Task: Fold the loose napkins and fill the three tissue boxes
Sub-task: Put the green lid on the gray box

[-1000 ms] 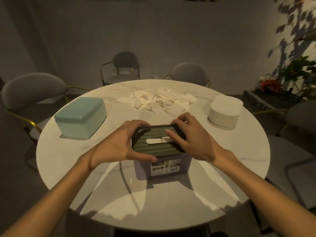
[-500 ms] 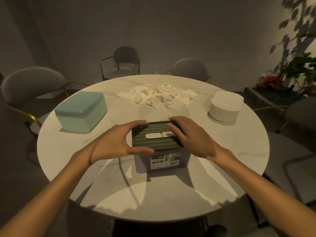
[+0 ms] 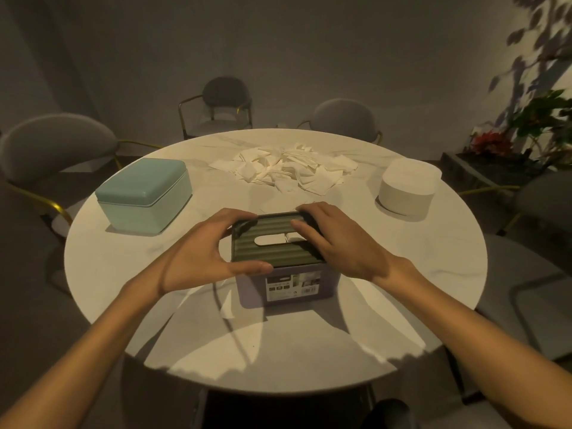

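A tissue box (image 3: 288,286) with a ribbed dark green lid (image 3: 272,252) and a label on its front stands at the middle of the round white table (image 3: 402,274). My left hand (image 3: 201,255) grips the lid's left edge, thumb on the near corner. My right hand (image 3: 337,243) lies on the lid's right side, fingers over the far edge and across the slot. A pile of loose white napkins (image 3: 288,171) lies at the far side. A teal box (image 3: 145,196) with its lid shut sits at the left, a round white box (image 3: 407,190) at the right.
Grey chairs with gold frames ring the table: one at the left (image 3: 55,150), two behind (image 3: 226,100) (image 3: 343,119), one at the right (image 3: 544,196). A planter with green leaves and red flowers (image 3: 501,147) stands against the right wall.
The view has tilted so the table sits lower and smaller. Both hands stay on the green lid, and the lid has settled flatter on the box.
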A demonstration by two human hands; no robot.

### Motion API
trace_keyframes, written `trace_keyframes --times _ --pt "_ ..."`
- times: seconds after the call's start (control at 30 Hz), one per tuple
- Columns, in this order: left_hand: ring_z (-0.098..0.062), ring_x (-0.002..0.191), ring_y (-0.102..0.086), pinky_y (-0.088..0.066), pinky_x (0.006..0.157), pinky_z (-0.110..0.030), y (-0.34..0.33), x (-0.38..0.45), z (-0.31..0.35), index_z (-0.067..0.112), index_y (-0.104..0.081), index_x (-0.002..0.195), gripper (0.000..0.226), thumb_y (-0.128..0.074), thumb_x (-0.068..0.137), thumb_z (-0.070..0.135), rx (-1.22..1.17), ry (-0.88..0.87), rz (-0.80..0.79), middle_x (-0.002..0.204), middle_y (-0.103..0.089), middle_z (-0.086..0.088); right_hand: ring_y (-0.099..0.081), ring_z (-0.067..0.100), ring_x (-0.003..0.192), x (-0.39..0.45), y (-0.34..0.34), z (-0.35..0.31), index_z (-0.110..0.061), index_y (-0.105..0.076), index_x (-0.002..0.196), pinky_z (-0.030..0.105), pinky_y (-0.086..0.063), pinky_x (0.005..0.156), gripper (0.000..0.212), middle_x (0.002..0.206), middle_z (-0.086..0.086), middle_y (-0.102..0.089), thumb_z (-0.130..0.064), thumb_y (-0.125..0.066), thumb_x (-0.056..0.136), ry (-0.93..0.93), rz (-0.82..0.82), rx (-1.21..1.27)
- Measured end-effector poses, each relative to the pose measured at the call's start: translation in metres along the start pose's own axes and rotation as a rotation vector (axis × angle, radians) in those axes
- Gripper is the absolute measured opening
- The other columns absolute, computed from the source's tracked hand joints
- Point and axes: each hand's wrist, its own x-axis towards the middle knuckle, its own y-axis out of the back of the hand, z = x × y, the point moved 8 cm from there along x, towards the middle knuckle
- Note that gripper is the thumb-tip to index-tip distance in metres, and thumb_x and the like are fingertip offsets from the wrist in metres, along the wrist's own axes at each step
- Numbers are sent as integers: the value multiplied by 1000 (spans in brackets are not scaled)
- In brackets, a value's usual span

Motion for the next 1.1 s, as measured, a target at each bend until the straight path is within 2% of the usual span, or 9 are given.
trace_keyframes --times 0.13,0.27,0.37,0.5,0.7,0.77,0.87,0.97,1.1 --pt "16 128 -41 -38 98 -1 -7 -2 -4 38 -34 155 106 -62 65 88 25 21 -86 146 -41 26 -41 13 133 2 -7 2 -17 -42 150 24 -31 109 59 149 1 -48 -53 -33 104 -8 -61 55" --pt "27 136 -16 -18 112 -3 -20 -12 -2 34 -15 163 82 -36 96 76 131 3 -80 159 -17 29 -39 14 138 0 -5 2 -18 -41 152 26 -29 112 58 153 0 -46 -51 -33 106 -18 -9 20" --pt "17 143 -12 -7 108 3 -21 -17 0 30 -11 164 70 -36 103 55 183 2 -6 160 -15 26 -37 14 139 -1 -7 3 -18 -40 153 25 -28 111 58 154 0 -45 -51 -33 106 -26 -10 21" --pt "8 148 -13 -13 113 -6 -21 -14 -1 34 -10 165 78 -29 100 72 252 10 -66 164 -10 25 -36 12 139 0 -9 5 -19 -37 154 21 -26 106 57 155 -2 -43 -50 -32 106 -32 -37 31" --pt "-12 129 -42 -40 104 -25 -22 1 9 30 -16 165 87 -22 93 79 404 5 -75 147 -33 4 -36 15 141 0 -7 4 -17 -35 155 29 -28 115 58 157 2 -42 -49 -34 108 -36 -43 -1" --pt "-15 120 -44 -40 100 -27 -28 15 15 28 -21 164 92 -12 91 84 483 32 -28 137 -40 1 -33 14 143 -1 -6 2 -20 -32 158 24 -23 114 57 159 0 -38 -47 -32 108 -28 -35 10" --pt "-16 149 -30 -18 126 -33 -42 27 20 28 -19 164 100 1 86 87 518 13 -14 162 -35 2 -22 9 149 -3 -6 0 -28 -29 159 17 -12 115 53 164 -8 -30 -45 -30 109 -1 -20 42" --pt "-6 156 -13 5 123 -21 -43 27 20 27 -16 165 85 -13 97 78 494 -40 -20 171 -19 7 -15 9 154 -2 -10 4 -29 -29 159 24 -7 123 53 166 -10 -26 -45 -27 109 23 -11 5" --pt "-7 144 -32 2 108 1 -38 22 22 22 -36 159 79 -30 98 72 390 -104 99 161 -41 3 -20 6 150 0 -11 9 -27 -32 159 12 -8 112 53 164 -10 -30 -44 -29 109 16 3 42"
